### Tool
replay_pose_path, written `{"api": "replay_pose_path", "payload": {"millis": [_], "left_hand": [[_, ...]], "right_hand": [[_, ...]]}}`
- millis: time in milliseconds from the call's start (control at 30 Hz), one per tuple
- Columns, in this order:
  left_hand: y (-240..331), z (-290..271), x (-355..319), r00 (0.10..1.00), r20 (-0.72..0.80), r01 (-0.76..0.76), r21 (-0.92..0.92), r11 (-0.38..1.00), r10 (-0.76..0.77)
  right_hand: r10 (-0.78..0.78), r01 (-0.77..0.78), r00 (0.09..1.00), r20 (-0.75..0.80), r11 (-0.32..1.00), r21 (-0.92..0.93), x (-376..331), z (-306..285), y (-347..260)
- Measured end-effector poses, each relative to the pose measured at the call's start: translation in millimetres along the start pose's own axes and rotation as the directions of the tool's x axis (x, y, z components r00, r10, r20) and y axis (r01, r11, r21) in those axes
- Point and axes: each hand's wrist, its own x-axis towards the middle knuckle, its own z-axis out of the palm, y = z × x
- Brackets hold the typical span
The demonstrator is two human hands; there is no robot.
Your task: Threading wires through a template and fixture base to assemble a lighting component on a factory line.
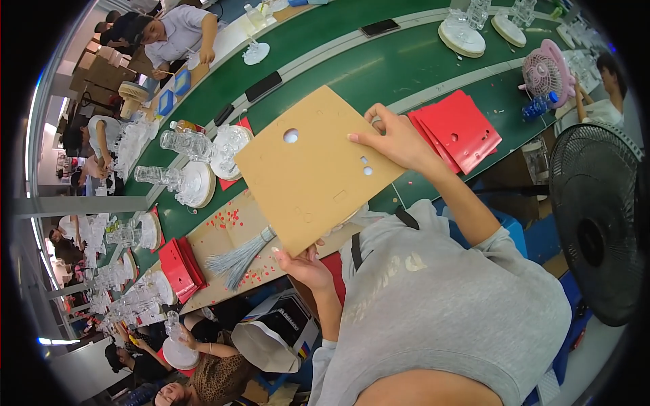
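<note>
A tan square cardboard sheet point(318, 169) with a round hole and a few small cut-outs is held up over the bench. My left hand point(308, 269) is closed on its lower corner, with part of the fingers hidden behind it. At the upper right edge, my right hand point(399, 139) pinches the sheet, thumb on the front face. Just beyond my right hand lies a stack of red sheets point(460, 132) with punched holes. A grey-bristled brush point(244, 257) rests beside the sheet's lower left edge, among small red scraps point(227, 218).
Another red stack point(181, 269) sits at the left. Clear plastic pieces on round white bases point(195, 184) stand along the green bench point(325, 61). A black fan point(596, 223) is at right, and a pink fan point(546, 73) stands beyond. Co-workers sit at left and far right.
</note>
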Motion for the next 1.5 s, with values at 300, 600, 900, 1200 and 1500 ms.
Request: {"api": "replay_pose_path", "payload": {"millis": [300,600,900,1200,1500], "left_hand": [[3,8,-5,0.999,0.007,0.050,0.172,0.984,-0.052],[10,-1,0,0.991,0.011,0.131,0.107,0.986,-0.133],[42,1,46,0.982,0.058,-0.184,0.439,0.879,0.177],[40,22,86,0.859,0.496,-0.206,0.560,0.803,-0.126],[37,14,82,0.790,0.603,-0.590,0.698,0.406,0.111]], "right_hand": [[-0.047,0.041,0.998,-0.050,0.992,-0.120,-13,0,-1],[-0.029,0.024,0.999,0.019,0.974,0.225,-17,1,13],[0.028,-0.043,0.996,0.084,0.984,0.175,-25,-8,13],[0.018,-0.011,0.997,0.069,0.995,-0.100,-29,-17,0],[-0.536,0.558,0.828,0.168,0.751,-0.353,8,21,20]]}}
